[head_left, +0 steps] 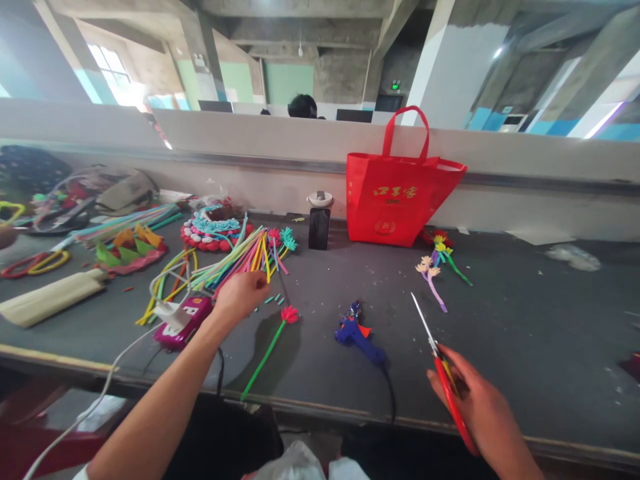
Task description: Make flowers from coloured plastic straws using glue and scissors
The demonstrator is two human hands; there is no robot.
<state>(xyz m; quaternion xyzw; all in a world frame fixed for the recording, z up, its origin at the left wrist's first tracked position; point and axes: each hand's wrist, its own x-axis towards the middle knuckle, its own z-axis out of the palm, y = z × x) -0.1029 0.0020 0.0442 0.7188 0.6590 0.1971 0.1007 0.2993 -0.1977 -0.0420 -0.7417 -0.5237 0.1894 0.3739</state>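
My left hand (243,293) is at the near end of a bundle of coloured pipe cleaners (245,250), its fingers curled together. Whatever they pinch, if anything, is hidden. In my right hand (475,397) is a pair of scissors (445,373) with red handles, blades pointing up and away over the table. A red pipe-cleaner flower on a green stem (270,353) lies just in front of my left hand. Between my hands rests a blue glue gun (360,340). Short cut bits (274,299) lie beside my left fingertips.
A purple power strip (185,323) with a white plug sits under my left forearm. Finished flowers (430,267) lie before a red bag (400,200). A phone (319,229) leans upright at the back. A rolled pale sheet (53,298) and other scissors (37,264) are far left.
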